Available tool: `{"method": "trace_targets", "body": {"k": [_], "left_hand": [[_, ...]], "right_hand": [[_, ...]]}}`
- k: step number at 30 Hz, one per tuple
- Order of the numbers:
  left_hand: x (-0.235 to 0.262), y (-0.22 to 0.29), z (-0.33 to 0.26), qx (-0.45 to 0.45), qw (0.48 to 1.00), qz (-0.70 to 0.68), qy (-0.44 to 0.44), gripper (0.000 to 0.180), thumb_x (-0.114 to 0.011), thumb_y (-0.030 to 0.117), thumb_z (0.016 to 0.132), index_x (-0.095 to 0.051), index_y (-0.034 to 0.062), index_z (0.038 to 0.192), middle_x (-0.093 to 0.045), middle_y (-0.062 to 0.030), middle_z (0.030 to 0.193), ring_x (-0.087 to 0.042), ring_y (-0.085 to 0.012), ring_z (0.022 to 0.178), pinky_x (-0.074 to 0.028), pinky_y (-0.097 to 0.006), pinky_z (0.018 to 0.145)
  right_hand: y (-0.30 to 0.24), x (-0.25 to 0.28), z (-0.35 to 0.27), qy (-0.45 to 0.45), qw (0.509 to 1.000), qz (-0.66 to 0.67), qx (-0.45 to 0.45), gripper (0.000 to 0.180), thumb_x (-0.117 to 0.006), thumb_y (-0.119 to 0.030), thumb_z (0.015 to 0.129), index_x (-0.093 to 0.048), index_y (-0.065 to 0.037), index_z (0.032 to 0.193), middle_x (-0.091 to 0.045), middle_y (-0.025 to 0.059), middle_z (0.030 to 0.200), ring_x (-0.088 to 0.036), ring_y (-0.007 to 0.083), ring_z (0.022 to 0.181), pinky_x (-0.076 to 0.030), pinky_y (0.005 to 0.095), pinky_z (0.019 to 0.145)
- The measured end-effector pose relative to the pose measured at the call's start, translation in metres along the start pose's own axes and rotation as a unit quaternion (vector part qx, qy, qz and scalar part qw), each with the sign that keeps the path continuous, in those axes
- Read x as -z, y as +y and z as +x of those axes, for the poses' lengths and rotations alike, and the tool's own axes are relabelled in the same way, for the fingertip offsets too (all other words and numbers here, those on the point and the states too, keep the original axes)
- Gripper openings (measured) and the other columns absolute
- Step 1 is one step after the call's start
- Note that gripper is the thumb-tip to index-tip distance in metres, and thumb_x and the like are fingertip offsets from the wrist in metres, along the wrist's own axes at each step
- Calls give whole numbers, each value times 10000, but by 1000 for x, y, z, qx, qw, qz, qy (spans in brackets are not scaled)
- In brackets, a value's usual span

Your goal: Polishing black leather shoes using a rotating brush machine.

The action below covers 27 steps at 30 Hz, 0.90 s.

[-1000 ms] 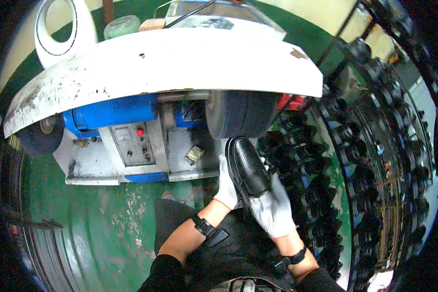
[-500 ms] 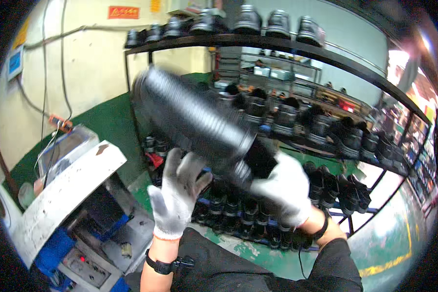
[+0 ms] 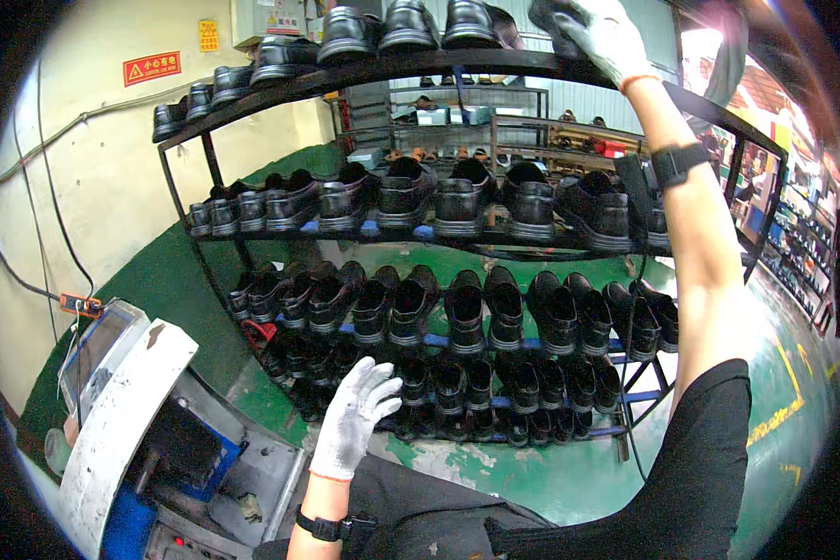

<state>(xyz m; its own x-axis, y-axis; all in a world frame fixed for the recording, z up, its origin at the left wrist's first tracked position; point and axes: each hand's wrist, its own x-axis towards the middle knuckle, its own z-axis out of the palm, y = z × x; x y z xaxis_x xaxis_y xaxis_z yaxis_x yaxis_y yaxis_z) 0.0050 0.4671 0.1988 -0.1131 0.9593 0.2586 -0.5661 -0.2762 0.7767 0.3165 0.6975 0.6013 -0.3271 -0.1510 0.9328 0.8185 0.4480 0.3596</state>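
Note:
My right hand [image 3: 599, 33], in a white glove, reaches up to the top shelf of a black metal shoe rack [image 3: 280, 79] and grips a black shoe [image 3: 553, 17] at the upper edge of the view. That shoe is mostly hidden by my fingers. My left hand [image 3: 355, 415], also gloved, hangs free with its fingers spread, holding nothing, in front of the rack's lowest rows. Several black shoes [image 3: 465, 201] stand in rows on every shelf.
A polishing machine with a white cover [image 3: 121, 420] and a blue body [image 3: 126, 532] stands at the lower left. The floor [image 3: 551, 476] is green. A yellow wall [image 3: 93, 187] runs along the left. Other racks [image 3: 793, 243] stand far right.
A second ago both hands held a shoe at the machine's wheel. I have turned to the rack; my right hand lifted the shoe to the top shelf and my left hand let go.

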Motion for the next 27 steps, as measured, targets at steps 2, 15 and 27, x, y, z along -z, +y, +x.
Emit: {"method": "trace_targets", "body": {"k": [2,15,27], "left_hand": [[2,-9,3,15,1000,-12,19,596,-548,337,939,-361,68,1436,-464,-195,1390,-522,-354,1202,-463,-468,983],[37,-84,7,104,984,-143,18,514,-540,353,957,-455,12,1331,-605,-206,1168,-624,-325,997,-520,-430,854],[51,-103,0,167,976,-67,119,471,-520,392,963,-503,53,1290,-639,-163,1096,-640,-292,920,-533,-414,805]], "right_hand": [[23,-16,-4,11,998,52,-14,290,-654,-218,815,-648,-66,1062,-659,141,1020,-605,311,1025,-472,379,913],[239,107,-316,-301,899,-187,-257,305,-511,-238,930,-624,-103,1178,-641,142,1148,-618,329,1042,-474,399,935],[257,84,-328,-413,849,-298,-138,458,-439,-24,833,-523,-35,1282,-584,213,1244,-561,350,1151,-447,435,963]]}}
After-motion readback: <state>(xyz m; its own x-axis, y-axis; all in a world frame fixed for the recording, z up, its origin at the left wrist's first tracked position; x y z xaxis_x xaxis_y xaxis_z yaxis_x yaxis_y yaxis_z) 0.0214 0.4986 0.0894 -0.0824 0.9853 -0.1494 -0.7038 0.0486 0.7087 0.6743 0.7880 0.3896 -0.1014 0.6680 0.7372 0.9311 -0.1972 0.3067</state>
